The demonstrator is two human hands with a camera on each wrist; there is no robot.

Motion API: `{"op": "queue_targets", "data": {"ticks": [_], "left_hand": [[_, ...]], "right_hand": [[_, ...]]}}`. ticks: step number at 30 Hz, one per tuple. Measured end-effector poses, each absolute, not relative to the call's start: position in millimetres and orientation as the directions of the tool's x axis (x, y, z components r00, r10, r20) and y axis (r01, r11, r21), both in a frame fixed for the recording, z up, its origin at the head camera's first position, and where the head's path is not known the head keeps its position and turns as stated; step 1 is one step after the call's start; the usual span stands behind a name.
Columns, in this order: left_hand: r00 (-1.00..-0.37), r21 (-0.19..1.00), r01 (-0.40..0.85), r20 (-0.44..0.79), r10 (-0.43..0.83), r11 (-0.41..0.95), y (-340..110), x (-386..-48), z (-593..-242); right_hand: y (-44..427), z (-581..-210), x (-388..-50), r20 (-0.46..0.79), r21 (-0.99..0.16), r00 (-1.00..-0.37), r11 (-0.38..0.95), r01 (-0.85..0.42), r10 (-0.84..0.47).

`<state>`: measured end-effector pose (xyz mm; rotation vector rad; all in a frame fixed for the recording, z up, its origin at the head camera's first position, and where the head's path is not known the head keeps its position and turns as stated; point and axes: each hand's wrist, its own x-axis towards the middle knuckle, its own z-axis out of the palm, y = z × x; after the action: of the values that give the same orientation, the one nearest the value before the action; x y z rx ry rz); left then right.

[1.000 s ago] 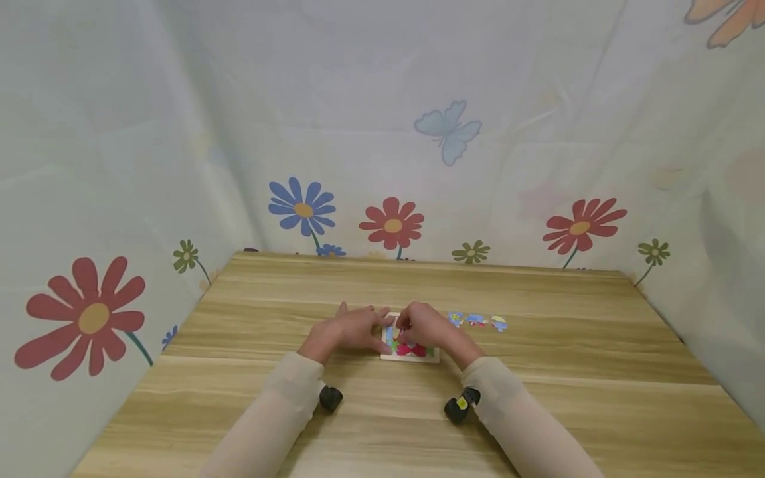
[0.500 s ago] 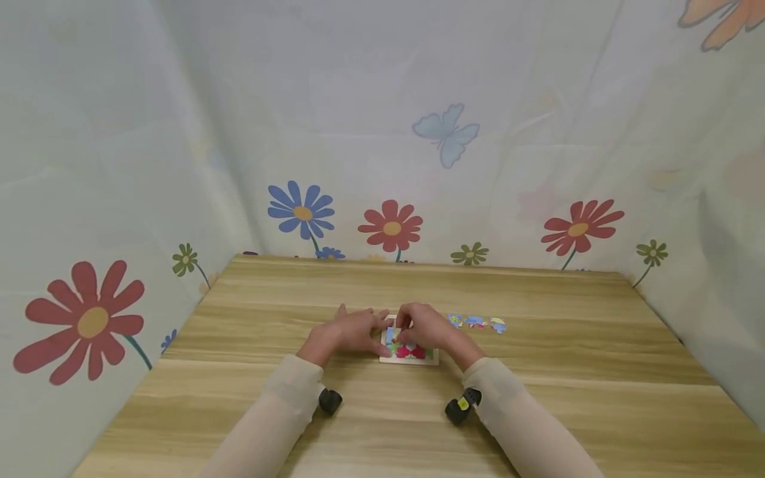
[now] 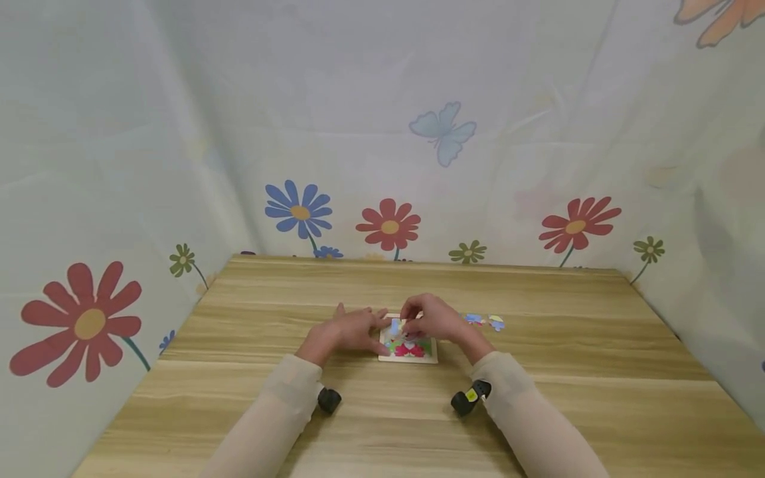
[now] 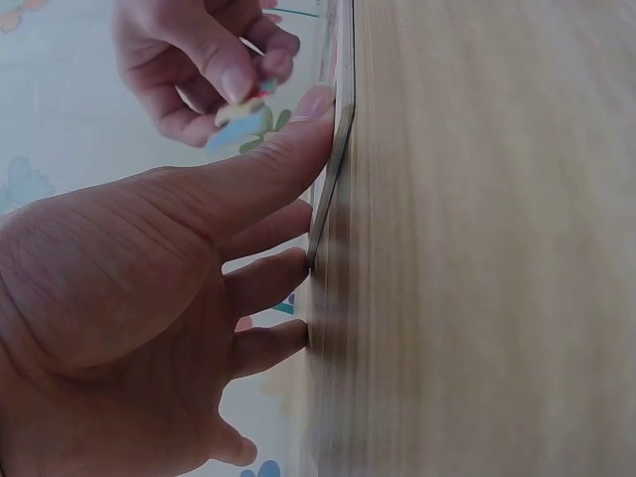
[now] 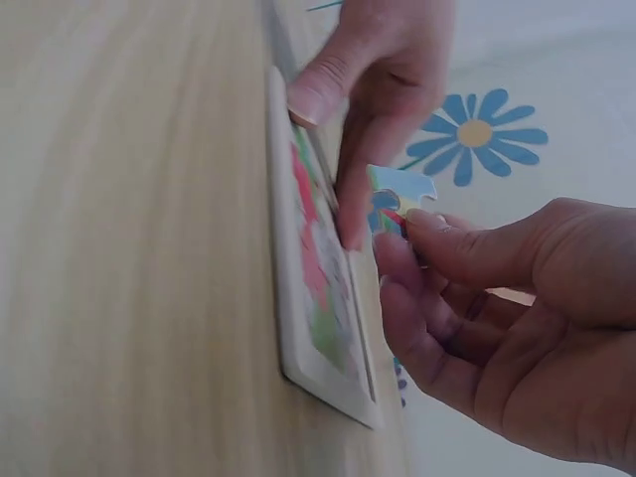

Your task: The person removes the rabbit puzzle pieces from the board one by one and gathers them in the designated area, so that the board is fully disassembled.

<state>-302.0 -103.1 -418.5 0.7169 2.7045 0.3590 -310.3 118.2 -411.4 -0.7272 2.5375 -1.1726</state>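
A small framed jigsaw puzzle [image 3: 412,361] lies on the table, its pale rim [image 5: 286,248] seen edge-on in the right wrist view. Red and green parts of its picture show. My left hand [image 3: 352,330] rests at its left side, thumb [image 4: 288,139] on the frame's near part and other fingertips along the side and the table. Just above the puzzle, my right hand [image 3: 436,318] pinches a jigsaw piece [image 5: 402,184] between thumb and fingers. That piece, light blue with yellow and red bits, is tilted and apart from the frame.
Two loose jigsaw pieces, one blue [image 3: 474,318] and one yellow and blue [image 3: 496,323], lie right of the puzzle. The wooden table [image 3: 382,425] meets a flower-printed cloth [image 3: 508,166] at its back and sides.
My right hand has lifted slightly from the puzzle, with a piece in its fingers, uncovering more of the picture. The leftmost loose piece is now out of sight behind that hand. My left hand stays put.
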Motion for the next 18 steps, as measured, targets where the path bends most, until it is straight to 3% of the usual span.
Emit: {"op": "queue_targets", "data": {"ticks": [11, 18], "left_hand": [[-0.823, 0.331, 0.43, -0.239, 0.516, 0.84, -104.9, -302.7, -418.1], [-0.821, 0.346, 0.433, -0.23, 0.523, 0.832, -104.4, -301.4, -419.4]], "right_hand": [[161.6, -402.2, -309.1, -0.021, -0.83, -0.9, 0.51, -0.228, -0.435], [187.1, -403.3, -303.5, -0.008, -0.791, -0.924, 0.568, -0.229, -0.383]]}}
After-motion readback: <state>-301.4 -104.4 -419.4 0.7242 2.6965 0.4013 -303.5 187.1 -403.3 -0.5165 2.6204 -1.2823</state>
